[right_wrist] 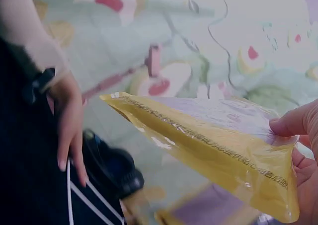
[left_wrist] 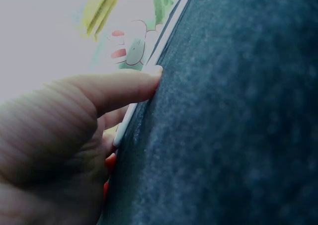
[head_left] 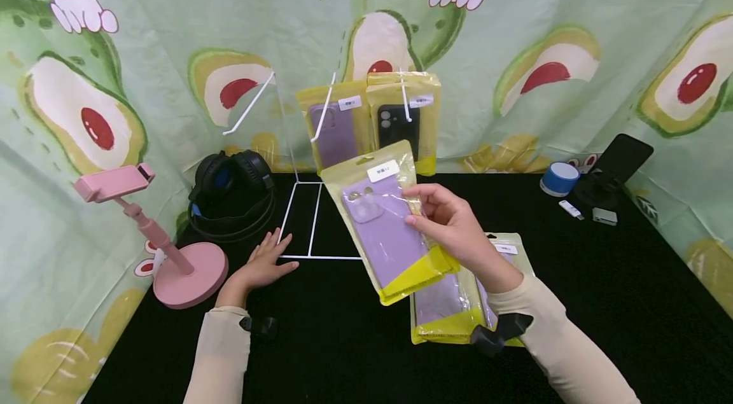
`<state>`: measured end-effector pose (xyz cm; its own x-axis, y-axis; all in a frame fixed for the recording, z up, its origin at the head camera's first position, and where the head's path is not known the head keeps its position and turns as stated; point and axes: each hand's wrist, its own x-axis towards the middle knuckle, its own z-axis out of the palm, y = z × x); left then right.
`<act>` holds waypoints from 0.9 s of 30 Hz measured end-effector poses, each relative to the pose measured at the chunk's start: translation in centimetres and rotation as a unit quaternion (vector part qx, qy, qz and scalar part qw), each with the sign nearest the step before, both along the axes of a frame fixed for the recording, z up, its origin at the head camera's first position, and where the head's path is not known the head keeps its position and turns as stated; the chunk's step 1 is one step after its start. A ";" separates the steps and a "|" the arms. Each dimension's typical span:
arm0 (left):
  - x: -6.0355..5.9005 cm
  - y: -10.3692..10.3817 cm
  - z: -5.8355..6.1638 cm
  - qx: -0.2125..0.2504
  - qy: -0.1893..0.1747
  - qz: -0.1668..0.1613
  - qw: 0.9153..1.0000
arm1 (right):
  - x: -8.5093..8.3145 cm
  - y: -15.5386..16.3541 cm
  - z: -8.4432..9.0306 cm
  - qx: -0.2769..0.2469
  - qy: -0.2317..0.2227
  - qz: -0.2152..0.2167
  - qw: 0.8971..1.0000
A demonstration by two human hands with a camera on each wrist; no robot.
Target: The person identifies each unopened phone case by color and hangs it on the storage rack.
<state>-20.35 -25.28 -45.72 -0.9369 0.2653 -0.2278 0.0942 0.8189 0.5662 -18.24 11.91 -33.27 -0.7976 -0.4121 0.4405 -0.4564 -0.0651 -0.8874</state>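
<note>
My right hand [head_left: 458, 229] pinches the right edge of a purple phone case in a clear-and-yellow pouch [head_left: 380, 232], raised and tilted before the white wire rack [head_left: 310, 219]. The right wrist view shows the yellow bottom of this pouch [right_wrist: 213, 153], with the thumb on its face. My left hand [head_left: 260, 269] rests with extended fingers on the black table, touching the front left corner of the rack's base. In the left wrist view the thumb [left_wrist: 124, 86] lies along the white wire. More pouched purple cases [head_left: 443, 302] lie under my right forearm, partly hidden.
On the rack's hooks hang a pouched purple case [head_left: 338, 137] and a pouched black case [head_left: 406, 130]; one hook [head_left: 249, 105] is bare. Headphones [head_left: 231, 194] and a pink phone stand [head_left: 189, 270] stand left. A blue-and-white cylinder [head_left: 559, 179] and a black stand [head_left: 615, 165] are right.
</note>
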 end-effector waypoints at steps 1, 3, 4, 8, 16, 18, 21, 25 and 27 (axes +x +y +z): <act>0.0 0.0 0.0 0.001 0.001 -0.002 1.000 | -0.1 -0.7 0.4 -0.003 0.006 0.007 1.000; 0.0 0.0 0.1 0.003 0.003 -0.005 1.000 | -0.4 -2.0 1.1 -0.004 0.013 0.022 1.000; 0.0 0.0 0.1 0.004 0.004 -0.005 1.000 | -0.5 -2.6 1.4 -0.001 0.013 0.027 1.000; 0.1 0.0 0.0 0.010 0.014 -0.011 1.000 | -1.1 -4.5 2.3 0.013 0.013 0.035 0.999; -0.1 0.0 -0.2 0.013 0.018 -0.010 1.000 | -2.6 -6.0 2.4 0.020 -0.005 0.008 1.000; -0.2 0.1 -0.2 0.015 0.017 -0.010 1.000 | -3.2 -6.1 2.1 0.023 -0.014 0.002 1.000; -0.3 0.1 -0.3 0.015 0.014 -0.007 1.000 | -4.4 -6.5 1.8 0.023 -0.023 -0.018 0.999; -0.3 0.1 -0.3 0.004 0.004 0.000 1.000 | -6.6 -7.6 1.6 0.021 -0.021 -0.071 0.997; -0.3 0.1 -0.2 0.002 -0.004 0.005 1.000 | -7.9 -8.3 1.6 0.022 -0.022 -0.103 0.994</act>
<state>-20.64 -25.17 -45.97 -0.9375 0.2570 -0.2345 0.0813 0.8173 0.5705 -26.18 3.57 -31.64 -0.8851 -0.2550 0.3894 -0.4174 0.0648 -0.9064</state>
